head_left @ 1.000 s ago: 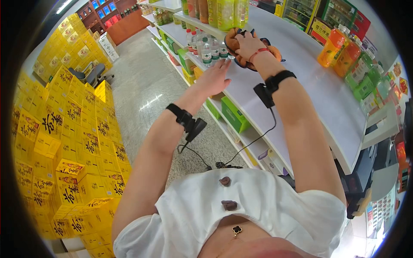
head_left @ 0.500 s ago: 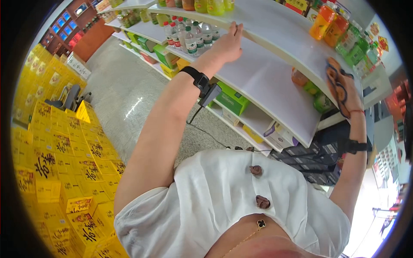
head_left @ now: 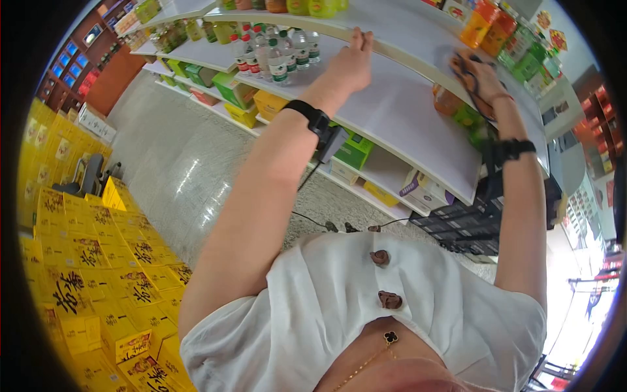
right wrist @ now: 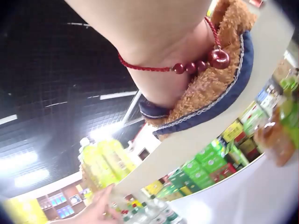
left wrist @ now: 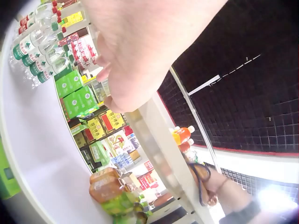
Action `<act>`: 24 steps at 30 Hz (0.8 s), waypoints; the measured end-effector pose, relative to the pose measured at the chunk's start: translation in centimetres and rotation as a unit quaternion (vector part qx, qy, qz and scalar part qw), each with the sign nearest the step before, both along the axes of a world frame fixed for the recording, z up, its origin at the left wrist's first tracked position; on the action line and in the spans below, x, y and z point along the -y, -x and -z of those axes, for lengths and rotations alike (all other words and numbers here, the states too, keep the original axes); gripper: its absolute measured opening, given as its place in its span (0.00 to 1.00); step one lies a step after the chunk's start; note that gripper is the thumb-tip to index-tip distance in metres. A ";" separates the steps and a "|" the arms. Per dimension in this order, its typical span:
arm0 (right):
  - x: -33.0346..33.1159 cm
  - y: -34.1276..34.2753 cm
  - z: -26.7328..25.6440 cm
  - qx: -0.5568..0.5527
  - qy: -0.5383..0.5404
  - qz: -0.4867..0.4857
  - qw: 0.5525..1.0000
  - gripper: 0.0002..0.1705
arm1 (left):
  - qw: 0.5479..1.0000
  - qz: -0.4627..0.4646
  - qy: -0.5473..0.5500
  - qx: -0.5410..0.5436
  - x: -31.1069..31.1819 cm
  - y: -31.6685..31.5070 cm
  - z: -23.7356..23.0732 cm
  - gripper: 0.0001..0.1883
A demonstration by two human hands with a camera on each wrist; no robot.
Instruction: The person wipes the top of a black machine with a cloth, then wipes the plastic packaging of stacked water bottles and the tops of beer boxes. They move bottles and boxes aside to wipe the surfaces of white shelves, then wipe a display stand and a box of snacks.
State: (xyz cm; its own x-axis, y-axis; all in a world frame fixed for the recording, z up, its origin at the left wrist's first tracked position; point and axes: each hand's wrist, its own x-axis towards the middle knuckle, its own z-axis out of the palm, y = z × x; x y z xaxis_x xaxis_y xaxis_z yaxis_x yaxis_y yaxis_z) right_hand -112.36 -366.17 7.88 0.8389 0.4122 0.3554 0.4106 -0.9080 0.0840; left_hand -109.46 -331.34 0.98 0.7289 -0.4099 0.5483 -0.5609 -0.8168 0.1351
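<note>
My right hand [head_left: 486, 75] holds a fluffy brown cloth [head_left: 467, 72] with dark blue trim against the white top shelf [head_left: 418, 39], near its front edge. In the right wrist view, the cloth [right wrist: 205, 93] bunches around the hand, below a red beaded bracelet; the fingers are hidden there. My left hand [head_left: 349, 65] is at the front edge of the same shelf, farther left, with two straight fingers over the edge. In the left wrist view, the left hand [left wrist: 140, 56] overlaps the shelf edge, its fingertips partly hidden.
Clear water bottles [head_left: 277, 62] stand on the lower shelf [head_left: 385, 98], left of the left hand. Orange drink bottles [head_left: 483, 26] and green bottles [head_left: 532, 62] stand on the top shelf beyond the cloth. Below it are more drink bottles [head_left: 450, 104]. Yellow cartons [head_left: 111, 261] are stacked across the aisle.
The right hand swept the cloth right along the top shelf to its end, then came partway back left. The left hand moved from above the lower shelf to the top shelf's edge.
</note>
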 end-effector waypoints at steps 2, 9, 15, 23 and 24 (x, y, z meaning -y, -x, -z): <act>-6.3 -5.7 0.7 0.011 0.029 -0.037 0.999 0.18 | 0.999 -0.015 -0.019 -0.040 0.1 0.5 -0.7 0.37; -19.2 -10.8 -1.2 -0.064 0.265 -0.001 0.962 0.22 | 0.998 -0.022 0.016 -0.065 0.3 0.9 -1.0 0.37; -12.6 -9.8 -0.4 -0.093 0.018 -0.020 0.995 0.21 | 0.997 -0.023 -0.042 -0.065 -0.2 1.5 -1.8 0.40; 14.6 -2.1 2.5 -0.052 0.018 0.150 0.987 0.19 | 0.997 -0.028 -0.042 -0.054 0.0 1.2 -1.4 0.38; 19.6 -0.8 2.9 -0.051 0.101 0.169 0.979 0.19 | 0.997 -0.029 -0.045 -0.061 0.0 1.2 -1.6 0.38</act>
State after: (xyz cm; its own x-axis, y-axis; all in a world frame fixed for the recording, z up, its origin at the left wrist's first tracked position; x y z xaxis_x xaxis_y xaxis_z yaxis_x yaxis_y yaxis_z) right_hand -111.57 -385.72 4.98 0.9664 0.1578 0.2031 0.1044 -0.9623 0.2511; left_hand -110.66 -331.33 2.60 0.8126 -0.4076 0.4166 -0.4953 -0.8597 0.1249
